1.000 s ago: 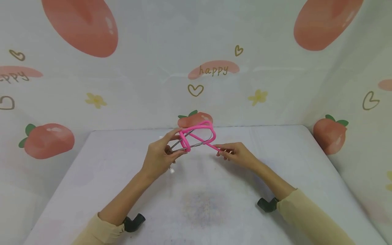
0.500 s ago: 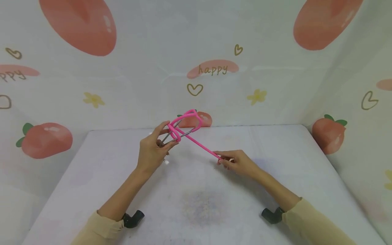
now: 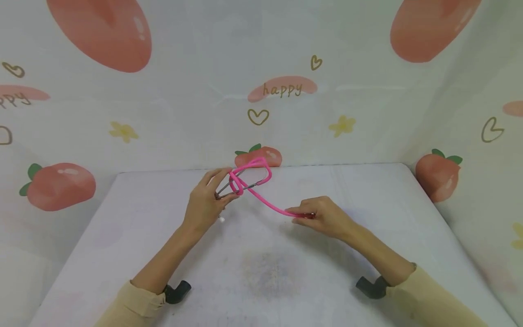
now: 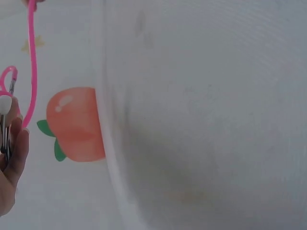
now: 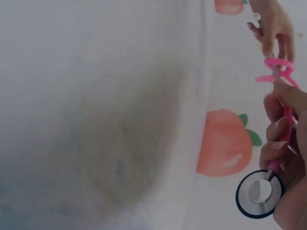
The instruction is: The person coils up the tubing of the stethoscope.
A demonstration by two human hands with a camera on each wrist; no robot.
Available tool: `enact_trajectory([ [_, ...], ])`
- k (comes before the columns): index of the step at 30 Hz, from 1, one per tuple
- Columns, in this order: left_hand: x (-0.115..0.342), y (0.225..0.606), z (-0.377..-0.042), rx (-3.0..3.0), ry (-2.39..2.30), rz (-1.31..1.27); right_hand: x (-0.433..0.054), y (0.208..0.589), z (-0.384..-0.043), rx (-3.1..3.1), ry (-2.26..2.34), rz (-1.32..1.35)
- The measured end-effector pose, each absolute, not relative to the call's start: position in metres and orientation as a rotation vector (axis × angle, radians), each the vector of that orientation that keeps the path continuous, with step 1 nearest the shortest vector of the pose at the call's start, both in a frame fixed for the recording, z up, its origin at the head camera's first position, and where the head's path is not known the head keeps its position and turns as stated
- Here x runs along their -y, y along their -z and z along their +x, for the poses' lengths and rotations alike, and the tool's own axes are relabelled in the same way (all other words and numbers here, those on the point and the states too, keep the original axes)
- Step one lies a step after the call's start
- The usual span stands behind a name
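A stethoscope with pink tubing (image 3: 265, 202) is held up over the table between both hands. My left hand (image 3: 202, 204) pinches it by the metal ear tubes, where the tubing is looped around them. A white ear tip (image 4: 5, 104) shows by the left fingers in the left wrist view. My right hand (image 3: 327, 218) grips the free length of tubing near its end, fingers curled round it. In the right wrist view the round silver chest piece (image 5: 260, 194) with a dark rim hangs just below the right hand's fingers.
A white-covered table (image 3: 269, 281) spreads beneath both hands, with a greyish stain in its middle. Behind it hangs a white backdrop (image 3: 196, 91) printed with peaches, hearts and flowers. Dark wrist-worn devices (image 3: 177, 292) sit at both sleeve cuffs.
Both hands have shifted: the left one moved left, the right one a little right and down. More tubing now stretches between them, and the right hand's fingers have curled further around it.
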State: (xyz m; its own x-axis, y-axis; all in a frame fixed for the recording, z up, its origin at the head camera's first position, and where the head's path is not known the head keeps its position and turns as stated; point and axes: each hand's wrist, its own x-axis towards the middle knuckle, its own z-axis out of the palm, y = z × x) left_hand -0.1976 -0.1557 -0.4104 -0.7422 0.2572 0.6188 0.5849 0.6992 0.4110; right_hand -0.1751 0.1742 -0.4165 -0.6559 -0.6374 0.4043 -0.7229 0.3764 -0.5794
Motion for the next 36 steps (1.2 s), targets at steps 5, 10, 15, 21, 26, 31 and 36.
enact_trajectory([
  [5, 0.152, 0.416, -0.196, 2.412, 0.692, -0.713, -0.173, 0.403, -0.174, 2.514, -1.067, 1.358],
  [10, 0.150, 0.419, -0.193, 2.450, 0.644, -0.746, -0.170, 0.389, -0.174, 2.481, -0.997, 1.446],
  [15, 0.148, 0.424, -0.188, 2.512, 0.597, -0.766, -0.167, 0.374, -0.174, 2.489, -0.994, 1.478],
  [21, 0.144, 0.432, -0.182, 2.554, 0.570, -0.855, -0.162, 0.361, -0.174, 2.560, -0.959, 1.519],
  [26, 0.140, 0.435, -0.180, 2.553, 0.552, -0.911, -0.157, 0.353, -0.180, 2.524, -0.924, 1.537],
  [31, 0.135, 0.435, -0.179, 2.541, 0.540, -0.939, -0.156, 0.347, -0.186, 2.454, -1.005, 1.532],
  [36, 0.132, 0.435, -0.176, 2.535, 0.546, -0.938, -0.153, 0.343, -0.191, 2.438, -1.120, 1.521],
])
